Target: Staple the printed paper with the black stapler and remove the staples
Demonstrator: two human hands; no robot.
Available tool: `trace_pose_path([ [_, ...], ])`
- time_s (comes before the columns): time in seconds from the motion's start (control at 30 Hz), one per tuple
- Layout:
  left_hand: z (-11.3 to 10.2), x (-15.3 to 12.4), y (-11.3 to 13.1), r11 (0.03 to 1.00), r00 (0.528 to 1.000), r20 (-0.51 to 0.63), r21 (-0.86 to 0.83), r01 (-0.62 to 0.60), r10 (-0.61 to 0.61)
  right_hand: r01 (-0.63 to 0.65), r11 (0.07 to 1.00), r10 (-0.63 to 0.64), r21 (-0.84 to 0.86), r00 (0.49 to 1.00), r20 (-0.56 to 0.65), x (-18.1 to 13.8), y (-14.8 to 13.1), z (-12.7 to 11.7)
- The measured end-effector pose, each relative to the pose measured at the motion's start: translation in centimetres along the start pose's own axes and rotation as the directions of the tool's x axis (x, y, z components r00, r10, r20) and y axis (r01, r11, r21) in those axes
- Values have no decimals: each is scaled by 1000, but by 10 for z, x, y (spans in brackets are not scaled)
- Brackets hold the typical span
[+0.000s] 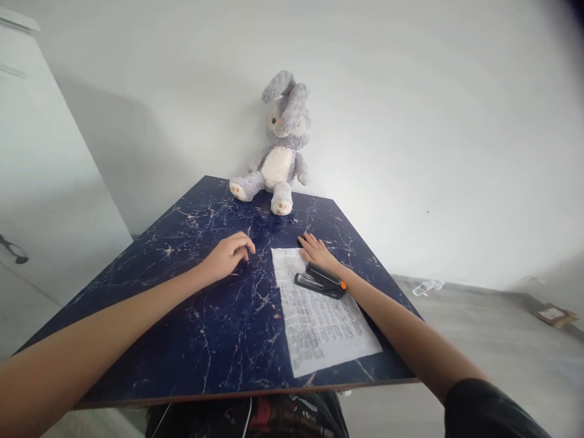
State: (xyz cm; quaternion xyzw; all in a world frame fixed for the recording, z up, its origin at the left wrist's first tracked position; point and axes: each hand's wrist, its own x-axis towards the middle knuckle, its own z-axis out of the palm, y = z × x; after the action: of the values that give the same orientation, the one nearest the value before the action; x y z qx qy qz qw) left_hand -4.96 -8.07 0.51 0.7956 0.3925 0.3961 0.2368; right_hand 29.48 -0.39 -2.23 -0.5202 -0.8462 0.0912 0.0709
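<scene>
My left hand (230,254) rests on the dark blue marbled table, left of the paper, its fingers loosely bent and apart with nothing visible in them. Lying flat across the top right edge of the printed sheets of paper (314,331) is my right hand (320,252), fingers stretched out. A small dark thing (300,241) shows at its fingertips; its kind cannot be made out. On the paper, just below the right hand and beside the wrist, lies a black stapler (321,280) with an orange spot at its end.
A grey plush rabbit (278,161) sits at the far end of the table (219,340), against the white wall. To the left stands a white cabinet (50,164). A clear plastic item (427,287) and a brown cardboard piece (554,314) lie on the floor at right.
</scene>
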Motion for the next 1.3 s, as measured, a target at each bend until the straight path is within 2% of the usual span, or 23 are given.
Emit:
trace_pose_path([
  [0.07,-5,3,6,1000,986,-167,-14,-18,16,50,999,-50,-18,999,19,18,-33,5],
  [0.13,-14,6,6,1000,929,-369,-8,2,-5,72,997,-71,-11,997,27,39,-71,11],
  [0.2,-27,9,-1,999,829,-558,0,47,-39,89,996,-89,8,996,9,60,-110,20],
  [0.27,-41,11,-13,996,709,-703,11,87,-54,113,993,-112,31,994,-15,79,-146,29],
  [0.37,-56,14,-30,993,575,-816,8,115,-60,163,984,-161,72,986,-31,97,-186,41],
  [0.43,-60,15,-38,994,545,-836,-8,112,-68,184,979,-178,88,982,-65,101,-200,45],
  [0.5,-57,14,-39,991,573,-815,-15,131,-88,188,978,-179,91,979,-98,99,-202,46],
  [0.53,-54,14,-38,989,608,-788,-9,149,-99,184,979,-174,90,979,-107,97,-200,46],
  [0.6,-45,12,-33,982,714,-694,55,181,-93,165,982,-155,88,982,-104,88,-187,42],
  [0.7,-29,10,-20,960,897,-441,239,147,-27,122,989,-115,86,989,-90,65,-157,32],
  [0.73,-24,9,-16,948,942,-337,295,118,-12,100,991,-93,84,992,-86,55,-144,28],
  [0.8,-13,7,-10,923,989,-149,380,60,-3,38,996,-32,75,996,-83,33,-119,20],
  [0.9,1,4,-5,881,1000,21,474,0,-11,-57,997,63,59,993,-96,4,-87,12],
  [1.03,13,0,-3,827,992,113,562,-11,-63,-82,993,93,86,987,-134,-12,-73,12],
  [1.13,16,-1,-1,793,985,149,609,-24,-84,7,987,32,160,970,-241,-14,-78,4],
  [1.2,17,-2,0,799,981,171,600,-30,-91,107,971,-39,216,954,-296,-20,-82,-13],
  [1.23,17,-2,0,811,979,179,584,-29,-94,161,955,-87,247,954,-287,-27,-85,-24],
  [1.3,18,-1,2,843,980,174,538,-15,-93,266,906,-226,329,962,-155,-43,-89,-46],
])
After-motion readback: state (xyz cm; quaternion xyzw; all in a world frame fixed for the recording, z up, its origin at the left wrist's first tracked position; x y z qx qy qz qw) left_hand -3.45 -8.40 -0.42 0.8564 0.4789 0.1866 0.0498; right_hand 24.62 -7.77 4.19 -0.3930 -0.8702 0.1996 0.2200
